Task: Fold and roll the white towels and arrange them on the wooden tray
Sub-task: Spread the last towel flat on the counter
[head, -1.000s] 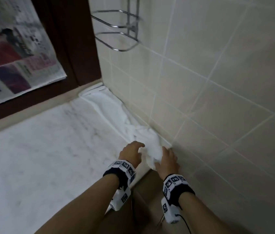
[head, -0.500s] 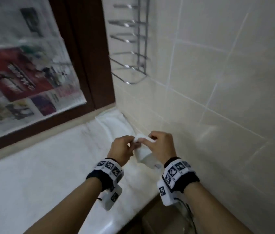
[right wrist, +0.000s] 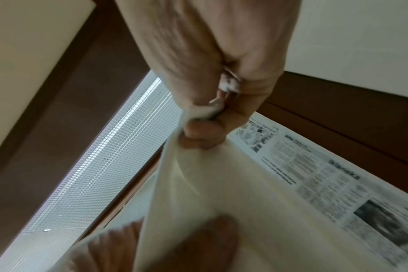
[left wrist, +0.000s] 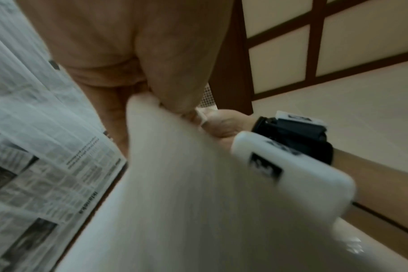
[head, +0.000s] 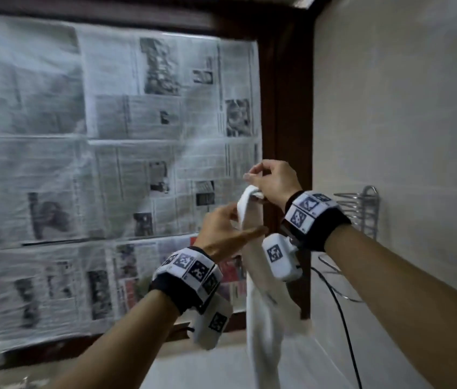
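A white towel (head: 263, 313) hangs in the air in front of the window, long and bunched, with its lower end near the counter. My right hand (head: 253, 183) pinches the towel's top corner. The right wrist view shows that corner (right wrist: 199, 113) squeezed between thumb and curled fingers. My left hand (head: 239, 223) sits just below and to the left, holding the towel's edge between thumb and fingers. In the left wrist view the towel (left wrist: 175, 184) fills the frame, blurred. No wooden tray is in view.
Newspaper sheets (head: 109, 150) cover the window behind the hands, set in a dark wooden frame (head: 286, 108). A beige tiled wall (head: 404, 122) stands at the right with a wire rack (head: 362, 211). The marble counter (head: 216, 369) lies below. A black cable (head: 343, 318) hangs from my right wrist.
Both hands have lifted the towel off the counter corner up to window height, so it now hangs. The right hand has risen above the left. The head view has tilted upward.
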A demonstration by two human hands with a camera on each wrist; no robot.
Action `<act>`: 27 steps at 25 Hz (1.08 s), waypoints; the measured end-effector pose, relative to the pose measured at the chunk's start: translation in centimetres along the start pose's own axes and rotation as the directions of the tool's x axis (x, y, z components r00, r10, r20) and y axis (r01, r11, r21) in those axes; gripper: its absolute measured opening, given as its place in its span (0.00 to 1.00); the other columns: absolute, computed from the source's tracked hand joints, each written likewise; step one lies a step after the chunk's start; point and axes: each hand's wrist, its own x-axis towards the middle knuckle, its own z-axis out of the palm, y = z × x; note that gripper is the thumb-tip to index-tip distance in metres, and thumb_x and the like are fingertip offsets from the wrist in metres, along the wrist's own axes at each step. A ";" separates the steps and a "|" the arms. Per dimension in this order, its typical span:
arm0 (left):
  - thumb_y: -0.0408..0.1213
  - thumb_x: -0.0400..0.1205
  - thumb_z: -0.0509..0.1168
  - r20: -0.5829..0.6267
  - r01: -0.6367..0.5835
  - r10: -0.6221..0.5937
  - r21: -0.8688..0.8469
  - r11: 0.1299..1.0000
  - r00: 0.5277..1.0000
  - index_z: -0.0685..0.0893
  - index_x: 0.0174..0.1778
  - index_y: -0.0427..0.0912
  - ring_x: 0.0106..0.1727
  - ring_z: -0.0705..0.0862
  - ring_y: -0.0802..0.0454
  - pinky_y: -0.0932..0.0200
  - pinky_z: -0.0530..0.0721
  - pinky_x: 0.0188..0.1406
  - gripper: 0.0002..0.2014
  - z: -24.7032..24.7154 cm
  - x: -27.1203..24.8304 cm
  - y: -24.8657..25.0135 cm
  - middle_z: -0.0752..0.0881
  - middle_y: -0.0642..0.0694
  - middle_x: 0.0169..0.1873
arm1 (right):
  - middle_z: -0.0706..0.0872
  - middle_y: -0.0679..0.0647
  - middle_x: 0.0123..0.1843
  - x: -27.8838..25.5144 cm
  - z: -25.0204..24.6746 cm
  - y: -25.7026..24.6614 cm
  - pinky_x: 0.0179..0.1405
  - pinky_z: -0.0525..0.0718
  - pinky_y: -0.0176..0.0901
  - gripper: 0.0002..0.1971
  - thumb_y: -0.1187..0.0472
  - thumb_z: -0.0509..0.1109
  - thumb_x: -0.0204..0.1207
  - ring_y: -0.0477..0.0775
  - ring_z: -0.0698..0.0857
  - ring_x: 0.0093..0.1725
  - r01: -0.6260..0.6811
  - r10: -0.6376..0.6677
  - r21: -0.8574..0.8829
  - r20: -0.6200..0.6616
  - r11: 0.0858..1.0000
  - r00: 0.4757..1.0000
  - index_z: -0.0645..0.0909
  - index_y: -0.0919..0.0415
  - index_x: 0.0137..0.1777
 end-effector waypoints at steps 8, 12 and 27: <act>0.38 0.69 0.82 -0.303 0.138 -0.075 0.191 0.972 0.950 0.93 0.38 0.43 0.30 0.83 0.57 0.66 0.79 0.31 0.06 -11.5 2.2 -0.7 0.89 0.49 0.30 | 0.87 0.59 0.30 0.5 -0.5 -4.9 0.25 0.79 0.38 0.23 0.46 0.87 0.53 0.50 0.80 0.26 0.089 -0.048 -0.080 0.420 0.993 0.906 0.87 0.66 0.36; 0.41 0.69 0.81 -0.255 0.122 -0.011 0.425 0.897 0.967 0.94 0.42 0.42 0.38 0.86 0.49 0.60 0.83 0.41 0.09 -14.6 2.7 -0.7 0.89 0.45 0.33 | 0.86 0.51 0.28 0.3 0.1 -4.8 0.22 0.76 0.28 0.12 0.54 0.84 0.66 0.38 0.80 0.23 0.292 -0.188 -0.270 0.354 0.917 0.916 0.88 0.62 0.35; 0.51 0.76 0.74 -0.373 0.269 -0.052 0.557 0.786 0.926 0.93 0.43 0.52 0.31 0.83 0.47 0.56 0.84 0.34 0.08 -21.0 0.4 -3.5 0.87 0.49 0.30 | 0.81 0.51 0.25 2.8 -3.1 0.1 0.26 0.74 0.41 0.19 0.43 0.75 0.73 0.50 0.79 0.27 0.178 -0.120 -0.461 0.153 0.869 0.981 0.87 0.58 0.32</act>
